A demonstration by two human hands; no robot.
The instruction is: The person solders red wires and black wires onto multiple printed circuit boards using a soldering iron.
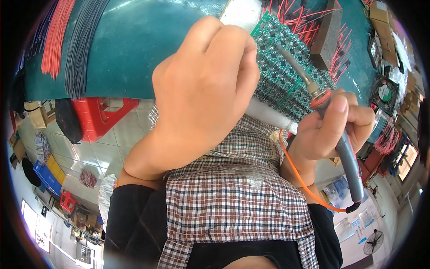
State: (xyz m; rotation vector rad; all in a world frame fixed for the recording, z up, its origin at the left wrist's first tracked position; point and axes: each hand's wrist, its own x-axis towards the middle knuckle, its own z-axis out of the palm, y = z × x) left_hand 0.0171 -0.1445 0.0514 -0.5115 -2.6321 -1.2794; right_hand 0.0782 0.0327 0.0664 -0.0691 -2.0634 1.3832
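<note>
My left hand [201, 94] is a closed fist raised close to the camera, over the near edge of the green bench mat [134, 45]; what its fingers pinch is hidden. My right hand [331, 130] grips a soldering iron [333, 130] by its grey handle, the metal tip pointing up and left onto a spread of small green circuit boards [286, 67]. An orange cord [304, 184] runs from the handle's end across my checked apron [237, 193].
Bundles of red wires [56, 36] and grey wires [80, 49] lie on the mat at left. Red leads [309, 18] and a dark block [327, 36] sit beyond the boards. A small fan [384, 92] stands at right. A red stool [98, 116] is under the bench.
</note>
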